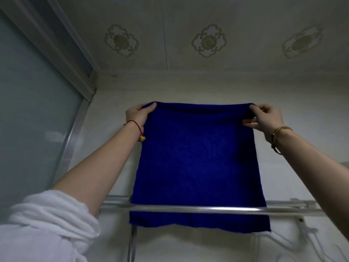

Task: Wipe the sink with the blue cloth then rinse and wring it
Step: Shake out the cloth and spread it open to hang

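I am looking up toward the ceiling, both arms raised, with the blue cloth (198, 163) spread flat at the centre of my view. My left hand (137, 115) pinches its upper corner at about 10 o'clock from the cloth's middle, thumb on the near face and fingers curled behind the top edge. My right hand (266, 118) pinches the opposite upper corner at about 2 o'clock, thumb and fingers closed on the fabric. The cloth hangs down from my hands behind a metal rail (207, 209) that crosses at 6 o'clock, so the bottom hem shows below the bar. A red string bracelet (135, 125) with a gold charm sits on my left wrist, a gold bangle (281, 129) on my right. My white sleeve (43, 227) bunches at 8 o'clock. A frosted glass panel (32, 114) stands at 9 o'clock, and patterned ceiling medallions (209, 41) run along 12 o'clock.
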`<state>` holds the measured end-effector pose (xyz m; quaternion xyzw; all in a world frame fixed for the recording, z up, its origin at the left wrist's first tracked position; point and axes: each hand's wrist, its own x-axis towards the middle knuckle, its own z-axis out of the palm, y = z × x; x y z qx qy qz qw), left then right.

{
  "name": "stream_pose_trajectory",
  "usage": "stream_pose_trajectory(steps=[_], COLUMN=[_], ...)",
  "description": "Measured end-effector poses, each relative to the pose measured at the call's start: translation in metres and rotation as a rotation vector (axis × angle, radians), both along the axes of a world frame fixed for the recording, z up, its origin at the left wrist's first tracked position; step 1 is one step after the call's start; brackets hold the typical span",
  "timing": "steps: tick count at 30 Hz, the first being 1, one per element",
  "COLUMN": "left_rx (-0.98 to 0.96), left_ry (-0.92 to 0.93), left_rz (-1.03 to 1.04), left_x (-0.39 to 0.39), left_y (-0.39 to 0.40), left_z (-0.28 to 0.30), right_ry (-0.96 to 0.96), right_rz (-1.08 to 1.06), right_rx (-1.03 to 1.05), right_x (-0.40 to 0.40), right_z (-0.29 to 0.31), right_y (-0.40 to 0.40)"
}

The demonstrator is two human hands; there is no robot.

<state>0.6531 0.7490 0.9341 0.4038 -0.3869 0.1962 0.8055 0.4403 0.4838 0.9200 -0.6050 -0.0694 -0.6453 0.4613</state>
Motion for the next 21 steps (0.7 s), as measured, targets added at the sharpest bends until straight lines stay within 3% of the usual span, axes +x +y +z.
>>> stream_pose_trajectory(steps=[5, 10, 17, 21], left_rx=[0.082, 0.150, -0.039, -0.055], left_ry=[-0.020, -0.051, -0.074, -0.110], left_rz=[0.001, 0.100, 0.158, 0.185], left_x=[-0.024, -0.056, -0.108, -0.135], left_y=[0.010, 0.029, 0.053, 0.062], left_z=[-0.047, -0.094, -0.155, -0.194], right_ry=[0.035, 0.042, -0.017, -0.011], right_rz=[-0.065, 0.013, 0.072, 0.088], right_rx=[-0.011, -0.004, 0.009, -0.007], right_x=[-0.025, -0.058, -0.100, -0.124], right_z=[-0.042, -0.093, -0.151, -0.186], right_y=[0.000, 0.008, 0.036, 0.051])
